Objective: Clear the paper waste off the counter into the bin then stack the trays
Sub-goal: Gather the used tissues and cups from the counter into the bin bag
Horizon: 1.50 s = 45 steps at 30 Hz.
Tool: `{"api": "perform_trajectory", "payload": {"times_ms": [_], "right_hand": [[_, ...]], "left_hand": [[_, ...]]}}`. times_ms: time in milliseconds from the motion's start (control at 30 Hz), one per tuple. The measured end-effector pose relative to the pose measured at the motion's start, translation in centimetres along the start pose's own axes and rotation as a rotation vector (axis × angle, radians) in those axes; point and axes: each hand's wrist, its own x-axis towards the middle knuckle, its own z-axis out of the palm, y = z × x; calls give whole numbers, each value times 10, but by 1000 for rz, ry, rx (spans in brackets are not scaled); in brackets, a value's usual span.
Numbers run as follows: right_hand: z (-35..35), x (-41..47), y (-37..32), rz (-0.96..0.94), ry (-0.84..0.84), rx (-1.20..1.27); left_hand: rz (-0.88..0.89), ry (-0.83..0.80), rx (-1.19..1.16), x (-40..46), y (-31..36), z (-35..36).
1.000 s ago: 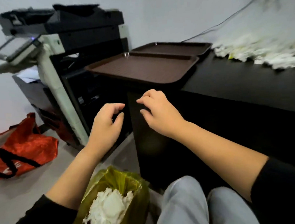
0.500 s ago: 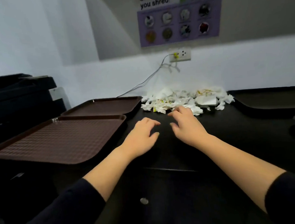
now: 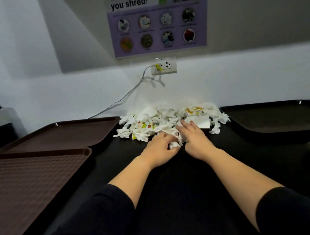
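Paper waste (image 3: 170, 116) is lying in a loose white heap at the back of the black counter (image 3: 171, 178), against the wall and under the wall socket (image 3: 164, 65): crumpled napkins and torn scraps, some carrying yellow, orange and green print, with one flatter white sheet sitting on the right side of the pile. Your left hand (image 3: 159, 147) is curling its fingers round a small crumpled white wad (image 3: 173, 144) at the near edge of the heap. Your right hand (image 3: 194, 138) is resting just beside it with its fingers stretched out flat and slightly spread over the paper, gripping nothing. Two brown trays (image 3: 29, 185) are sitting on the left of the counter, one behind the other, and a dark tray (image 3: 275, 117) is lying to the right of the heap.
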Motion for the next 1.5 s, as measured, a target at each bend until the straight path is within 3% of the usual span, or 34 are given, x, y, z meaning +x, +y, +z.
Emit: {"api": "perform_trajectory", "payload": {"times_ms": [100,333,467,667,767,933,1233,1367,1500], "right_hand": [[3,6,0,-29,-104,26],[-5,-14,-8,1,10,-15],[-12,-26,-18,7,75,26],[-22,-46,-53,2,326,270],[-25,-63,-88,-52,398,394],[-19,-101,-163,-167,444,639],[24,-179,-302,-381,250,918],[50,-225,-361,-461,81,1032],[97,-267,-406,-529,-127,1008]], "left_hand": [[35,0,-61,-7,-7,-4],[59,75,-37,-22,-9,-16],[123,208,-184,-36,-3,-25],[6,415,-368,-87,12,-53],[-99,499,-517,-122,21,-72],[-145,592,-513,-198,27,-113],[-334,816,-553,-377,20,-149],[-537,917,-555,-465,-10,-135],[-784,912,-552,-545,-53,-99]]}}
